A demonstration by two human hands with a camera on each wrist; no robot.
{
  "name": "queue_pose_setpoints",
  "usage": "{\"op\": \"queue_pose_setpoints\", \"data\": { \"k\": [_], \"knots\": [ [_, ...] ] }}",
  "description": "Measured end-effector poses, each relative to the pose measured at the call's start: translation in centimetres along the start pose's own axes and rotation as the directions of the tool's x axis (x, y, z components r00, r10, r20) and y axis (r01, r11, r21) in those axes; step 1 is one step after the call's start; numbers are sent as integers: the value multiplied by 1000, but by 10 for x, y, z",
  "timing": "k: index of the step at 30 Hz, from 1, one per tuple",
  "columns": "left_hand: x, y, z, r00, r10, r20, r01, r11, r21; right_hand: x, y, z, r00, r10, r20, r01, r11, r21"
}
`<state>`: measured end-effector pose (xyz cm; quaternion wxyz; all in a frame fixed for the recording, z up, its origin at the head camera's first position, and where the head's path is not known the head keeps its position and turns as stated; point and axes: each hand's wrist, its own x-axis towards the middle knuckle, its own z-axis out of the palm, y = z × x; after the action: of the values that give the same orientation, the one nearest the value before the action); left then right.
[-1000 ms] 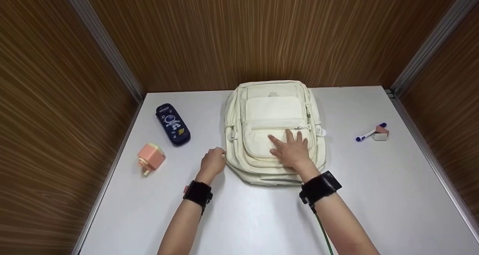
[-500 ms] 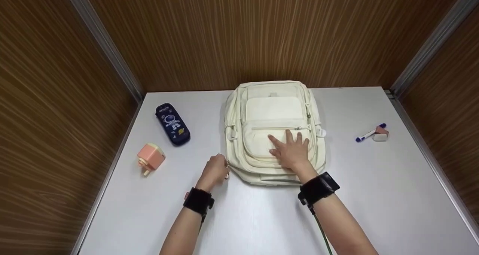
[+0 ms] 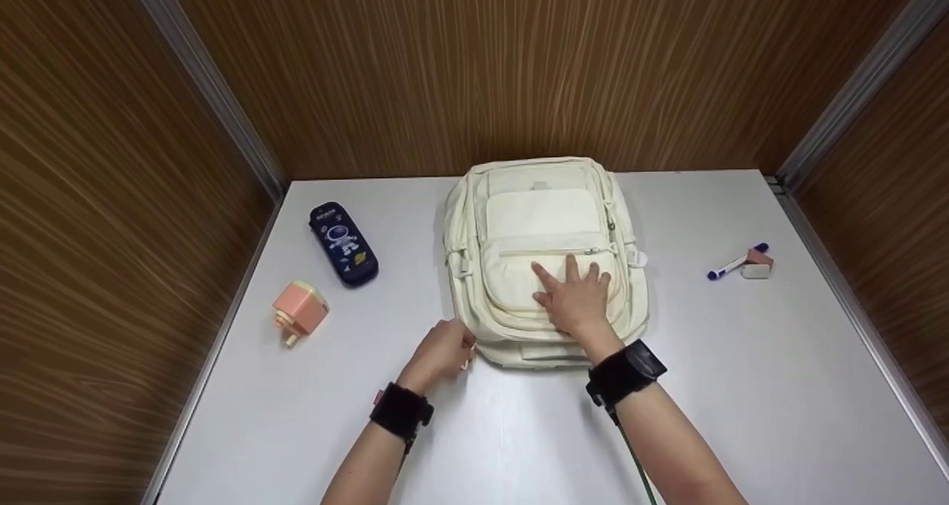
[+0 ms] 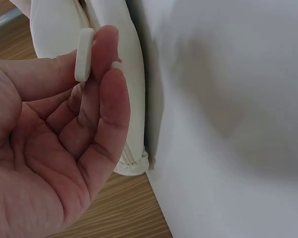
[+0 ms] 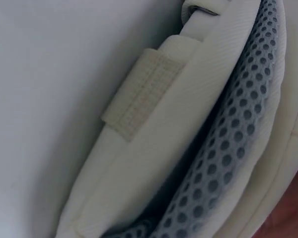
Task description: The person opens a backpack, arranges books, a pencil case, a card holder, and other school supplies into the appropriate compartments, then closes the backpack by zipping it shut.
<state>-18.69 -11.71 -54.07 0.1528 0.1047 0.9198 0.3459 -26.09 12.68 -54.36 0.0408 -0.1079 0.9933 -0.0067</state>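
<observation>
The left hand [image 3: 441,349] pinches a white zipper pull [image 4: 83,54] between thumb and fingers beside the lower left corner of the cream backpack [image 3: 545,216], which lies front up on the white surface [image 3: 504,438]. The right hand [image 3: 582,301], fingers spread apart, rests on the backpack's lower front pocket. A navy astronaut pencil case [image 3: 343,244] and a pink pencil sharpener [image 3: 300,308] are to the left, a blue-ended marker [image 3: 734,265] to the right.
</observation>
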Motion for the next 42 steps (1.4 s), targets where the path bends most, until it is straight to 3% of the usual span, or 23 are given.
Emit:
{"op": "queue_pose_setpoints", "data": {
  "k": [6,11,14,16,18,20,22,25,27,29,35,38,42],
  "knots": [
    [1,14,0,996,83,37,-84,996,5,0,0,2,999,4,-37,-3,1000,9],
    [2,21,-3,1000,17,15,-17,1000,24,-4,0,1,998,-10,-55,16,996,93],
    [-1,19,-3,999,-28,-17,28,1000,8,-12,-7,-2,990,-47,-136,72,981,181],
    [-3,17,-3,998,-39,-43,40,999,9,-20,-16,-5,960,-104,-259,170,954,246],
    [-4,15,-4,997,-50,-64,52,998,21,-28,-28,-7,900,-183,-395,307,910,279],
    [-4,13,-3,995,-53,-80,55,998,25,-36,-41,-8,839,-267,-474,444,840,313],
    [-3,11,-3,995,-58,-84,60,998,17,-44,-53,-8,803,-350,-482,543,764,350],
    [-2,10,-2,994,-63,-89,62,998,-9,-54,-68,-4,798,-467,-382,600,676,427],
    [-1,11,-2,993,-68,-99,68,998,-4,-57,-74,2,799,-515,-309,600,654,461],
    [-1,11,-2,990,-71,-118,72,997,1,-57,-78,6,809,-526,-261,581,648,494],
    [-2,10,-2,975,-118,-190,116,993,-19,-53,-82,12,846,-485,-223,519,651,554],
    [-3,12,-1,959,-105,-263,107,994,-8,-51,-84,14,845,-490,-215,519,651,554],
    [-5,14,1,943,-37,-331,58,997,55,-50,-87,17,831,-514,-212,536,638,552]
  ]
}}
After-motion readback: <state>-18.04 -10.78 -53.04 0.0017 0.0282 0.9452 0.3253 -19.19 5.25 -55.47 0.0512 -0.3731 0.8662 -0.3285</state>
